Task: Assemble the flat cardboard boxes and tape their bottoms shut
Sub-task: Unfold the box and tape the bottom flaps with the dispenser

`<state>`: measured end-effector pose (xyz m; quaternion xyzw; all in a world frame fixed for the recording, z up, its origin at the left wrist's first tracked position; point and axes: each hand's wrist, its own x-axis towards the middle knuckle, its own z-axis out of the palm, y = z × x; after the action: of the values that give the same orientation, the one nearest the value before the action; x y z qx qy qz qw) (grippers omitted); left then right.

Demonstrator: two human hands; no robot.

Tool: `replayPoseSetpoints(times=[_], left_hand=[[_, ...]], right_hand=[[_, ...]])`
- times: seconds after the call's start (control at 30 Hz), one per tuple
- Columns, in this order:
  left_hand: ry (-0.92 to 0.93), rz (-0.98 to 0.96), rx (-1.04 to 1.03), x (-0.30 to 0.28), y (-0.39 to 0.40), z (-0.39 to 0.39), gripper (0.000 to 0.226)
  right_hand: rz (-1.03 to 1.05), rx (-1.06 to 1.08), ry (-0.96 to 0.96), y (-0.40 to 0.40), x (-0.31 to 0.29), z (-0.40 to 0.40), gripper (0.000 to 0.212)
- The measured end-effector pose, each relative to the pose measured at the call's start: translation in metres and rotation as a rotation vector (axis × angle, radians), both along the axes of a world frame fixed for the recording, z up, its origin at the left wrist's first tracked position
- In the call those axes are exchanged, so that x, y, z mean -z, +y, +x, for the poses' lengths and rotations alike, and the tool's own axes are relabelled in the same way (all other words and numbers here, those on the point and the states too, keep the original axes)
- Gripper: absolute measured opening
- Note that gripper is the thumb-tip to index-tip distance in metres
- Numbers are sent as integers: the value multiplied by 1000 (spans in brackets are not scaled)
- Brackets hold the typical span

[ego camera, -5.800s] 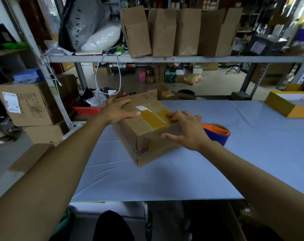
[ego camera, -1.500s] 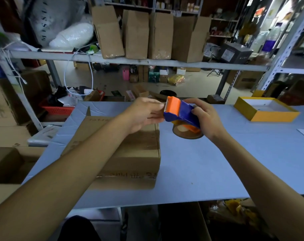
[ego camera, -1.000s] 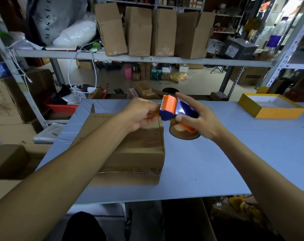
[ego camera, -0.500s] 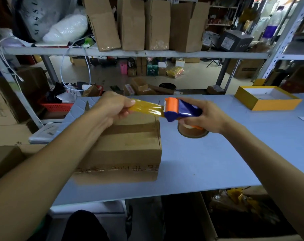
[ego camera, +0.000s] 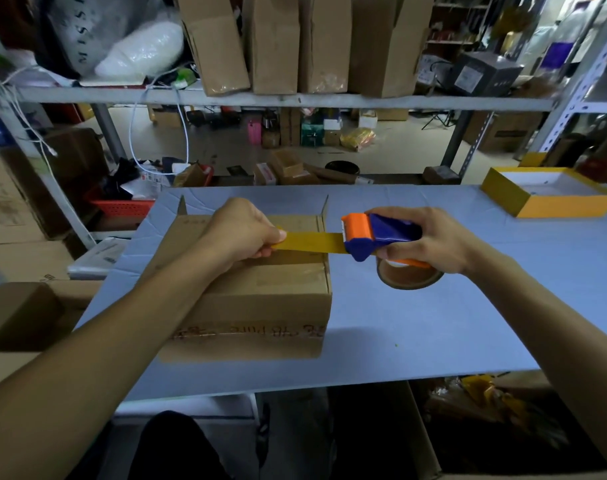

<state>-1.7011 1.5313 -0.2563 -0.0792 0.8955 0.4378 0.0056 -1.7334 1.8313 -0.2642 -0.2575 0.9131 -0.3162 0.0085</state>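
On the blue table, near its left edge, the cardboard box is placed upside down, with its bottom flaps closed but not yet taped. Compared with half a second before, a longer strip of yellow tape has been pulled out over the box, so the sealing of the seam is judged to be close. The tape dispenser, blue and orange, is held above the right side of the box, grasped firmly by the right hand with fingers wrapped around its handle. The free end of the tape is pinched by the left hand, stretched level above the flaps.
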Motion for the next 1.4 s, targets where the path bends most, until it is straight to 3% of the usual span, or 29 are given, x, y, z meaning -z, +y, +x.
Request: replayPoseSetpoints(times=[0.2, 0.43, 0.57, 0.67, 0.77, 0.9, 1.1, 1.4], left_hand=[[26, -306, 44, 1, -1, -4, 28], [-177, -483, 147, -11, -9, -18, 47], [-220, -614, 401, -27, -5, -37, 37], [-128, -689, 532, -26, 12, -57, 56], [-26, -622, 494, -8, 34, -79, 60], [-81, -644, 410, 28, 51, -93, 75], [85, -656, 220, 40, 50, -99, 46], [104, -648, 192, 41, 50, -104, 45]], right_hand=[[29, -9, -19, -2, 12, 1, 63], [58, -19, -8, -3, 23, -1, 63], [70, -47, 2, -8, 29, -4, 69], [82, -53, 15, -10, 30, -5, 68], [78, -50, 15, -9, 31, -5, 68], [73, -55, 6, -10, 34, -5, 68], [79, -64, 40, -9, 37, -5, 68], [-33, -41, -12, -7, 42, -3, 66]])
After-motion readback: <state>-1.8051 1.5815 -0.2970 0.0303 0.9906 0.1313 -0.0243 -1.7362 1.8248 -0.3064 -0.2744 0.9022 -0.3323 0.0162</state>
